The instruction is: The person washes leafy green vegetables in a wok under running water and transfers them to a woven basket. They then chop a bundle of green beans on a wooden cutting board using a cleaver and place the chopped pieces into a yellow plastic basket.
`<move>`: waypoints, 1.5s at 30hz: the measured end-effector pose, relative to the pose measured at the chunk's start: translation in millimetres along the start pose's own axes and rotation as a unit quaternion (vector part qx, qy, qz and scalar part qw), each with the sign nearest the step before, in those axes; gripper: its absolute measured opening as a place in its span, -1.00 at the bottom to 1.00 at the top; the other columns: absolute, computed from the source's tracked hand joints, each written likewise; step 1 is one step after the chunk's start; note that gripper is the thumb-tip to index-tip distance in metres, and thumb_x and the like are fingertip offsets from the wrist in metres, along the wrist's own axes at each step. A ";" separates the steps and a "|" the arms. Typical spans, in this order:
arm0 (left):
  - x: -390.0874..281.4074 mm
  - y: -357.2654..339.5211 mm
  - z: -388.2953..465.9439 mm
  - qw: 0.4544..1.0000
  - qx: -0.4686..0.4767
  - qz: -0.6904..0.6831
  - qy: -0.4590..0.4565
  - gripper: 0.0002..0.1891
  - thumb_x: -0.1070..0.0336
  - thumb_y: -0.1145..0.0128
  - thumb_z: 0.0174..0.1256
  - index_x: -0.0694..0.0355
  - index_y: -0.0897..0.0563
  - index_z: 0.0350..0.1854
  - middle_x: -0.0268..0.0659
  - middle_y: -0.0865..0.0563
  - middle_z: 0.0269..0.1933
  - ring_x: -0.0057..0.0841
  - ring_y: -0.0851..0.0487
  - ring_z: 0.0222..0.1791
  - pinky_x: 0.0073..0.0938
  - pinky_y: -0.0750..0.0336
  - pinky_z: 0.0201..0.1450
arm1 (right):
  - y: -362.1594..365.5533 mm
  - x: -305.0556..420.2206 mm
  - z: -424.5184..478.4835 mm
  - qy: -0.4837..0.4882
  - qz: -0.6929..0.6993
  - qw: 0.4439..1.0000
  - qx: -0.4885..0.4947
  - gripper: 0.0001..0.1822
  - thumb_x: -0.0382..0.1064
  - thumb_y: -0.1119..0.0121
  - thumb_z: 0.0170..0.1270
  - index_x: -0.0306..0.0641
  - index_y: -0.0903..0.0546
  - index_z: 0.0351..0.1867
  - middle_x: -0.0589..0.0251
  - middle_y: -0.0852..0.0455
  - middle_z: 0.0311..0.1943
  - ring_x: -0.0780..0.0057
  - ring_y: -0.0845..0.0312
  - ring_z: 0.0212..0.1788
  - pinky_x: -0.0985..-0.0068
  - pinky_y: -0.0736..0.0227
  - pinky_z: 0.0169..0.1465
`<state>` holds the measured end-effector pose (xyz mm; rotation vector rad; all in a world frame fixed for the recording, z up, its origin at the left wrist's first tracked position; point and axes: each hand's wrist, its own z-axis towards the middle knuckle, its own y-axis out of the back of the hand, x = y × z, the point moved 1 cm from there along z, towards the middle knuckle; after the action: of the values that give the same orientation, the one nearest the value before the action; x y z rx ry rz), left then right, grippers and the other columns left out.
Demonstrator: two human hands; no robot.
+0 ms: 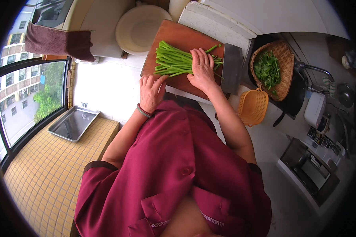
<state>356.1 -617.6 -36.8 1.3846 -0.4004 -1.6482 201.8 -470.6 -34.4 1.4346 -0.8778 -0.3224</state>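
A bundle of green leaf-vegetable stems [173, 57] lies across a reddish-brown wooden cutting board [166, 32]. My right hand [202, 69] rests over the bundle's right part, fingers laid across it and thumb on the near side. At the board's near left edge is my left hand [151, 89], fingers bent, close to the lowest stems; nothing shows in it. Along the board's right end lies a cleaver with a broad steel blade [232, 68]. Thin leafy tips and a short loose stem [211, 49] stick out beyond my right hand.
A wicker basket [287, 71] of chopped green leaves [266, 69] sits over a dark wok [298, 94] at right. Nearer is an orange plastic basket [253, 108]. A pale basin [127, 28] stands behind the board. On the yellow-tiled ledge [47, 160] lies a metal tray [74, 123].
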 end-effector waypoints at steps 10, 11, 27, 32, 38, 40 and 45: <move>7.8 -1.9 42.1 0.998 -0.065 0.017 -0.011 -0.81 0.41 -0.28 0.01 0.07 -0.65 -0.28 -0.36 -0.57 -0.31 -0.33 -0.49 -0.23 -0.31 -0.32 -0.09 | -4.2 -2.5 -2.3 0.005 -0.001 1.000 -0.009 -0.19 -0.39 -0.31 -0.11 -0.28 -0.22 0.27 0.09 -0.26 0.30 0.17 0.02 0.45 0.08 0.18 0.44; 9.3 -2.8 47.1 0.998 -0.051 0.024 -0.025 -0.82 0.39 -0.28 0.01 0.06 -0.65 -0.29 -0.37 -0.57 -0.31 -0.33 -0.49 -0.23 -0.31 -0.32 -0.09 | -4.3 -2.4 -2.3 0.007 0.000 1.000 -0.010 -0.19 -0.40 -0.30 -0.11 -0.28 -0.23 0.27 0.09 -0.26 0.30 0.17 0.02 0.45 0.08 0.18 0.44; 58.5 21.6 55.0 0.993 -0.084 0.076 0.034 -0.90 0.44 -0.26 0.03 0.12 -0.64 -0.39 -0.37 -0.65 -0.28 -0.32 -0.55 -0.22 -0.31 -0.35 -0.06 | -5.6 0.0 -4.1 0.016 0.010 0.998 -0.055 -0.34 -0.46 -0.14 -0.01 -0.31 -0.28 0.23 0.08 -0.32 0.26 0.15 -0.04 0.43 0.08 0.16 0.43; 8.3 16.7 65.4 0.992 0.031 0.037 -0.115 -0.64 0.43 -0.23 0.05 0.15 -0.59 -0.03 -0.27 -0.64 -0.04 -0.32 -0.54 0.00 -0.25 -0.35 0.13 | -7.2 -0.1 -5.2 0.021 0.009 0.998 -0.056 -0.35 -0.48 -0.11 0.01 -0.32 -0.28 0.24 0.06 -0.32 0.26 0.14 -0.04 0.42 0.07 0.16 0.43; 9.8 5.4 43.4 0.993 0.050 0.065 -0.083 -0.65 0.45 -0.16 0.12 0.15 -0.59 0.00 -0.28 -0.62 -0.01 -0.29 -0.53 0.00 -0.23 -0.33 0.16 | -8.5 0.3 -4.9 0.019 0.005 0.998 -0.059 -0.35 -0.48 -0.11 0.00 -0.33 -0.28 0.23 0.05 -0.32 0.26 0.13 -0.06 0.42 0.08 0.16 0.43; 11.4 0.6 39.5 0.996 0.026 0.057 -0.069 -0.67 0.47 -0.15 0.13 0.15 -0.60 -0.01 -0.28 -0.62 -0.01 -0.28 -0.53 0.00 -0.23 -0.34 0.15 | -6.8 -0.4 -3.9 0.024 0.003 0.998 -0.059 -0.35 -0.48 -0.11 0.00 -0.33 -0.29 0.23 0.05 -0.32 0.26 0.13 -0.06 0.42 0.09 0.16 0.43; 10.9 -0.4 38.0 0.997 0.010 0.046 -0.057 -0.72 0.49 -0.14 0.15 0.16 -0.62 -0.07 -0.30 -0.63 0.00 -0.31 -0.54 0.04 -0.26 -0.35 0.14 | -7.2 -0.6 -3.7 0.019 0.005 0.998 -0.056 -0.35 -0.48 -0.11 -0.01 -0.34 -0.29 0.22 0.04 -0.33 0.25 0.14 -0.06 0.41 0.09 0.16 0.43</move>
<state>322.3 -637.4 -31.7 1.2707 -0.5394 -1.6561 206.1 -468.6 -41.0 1.3279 -0.8224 -0.3309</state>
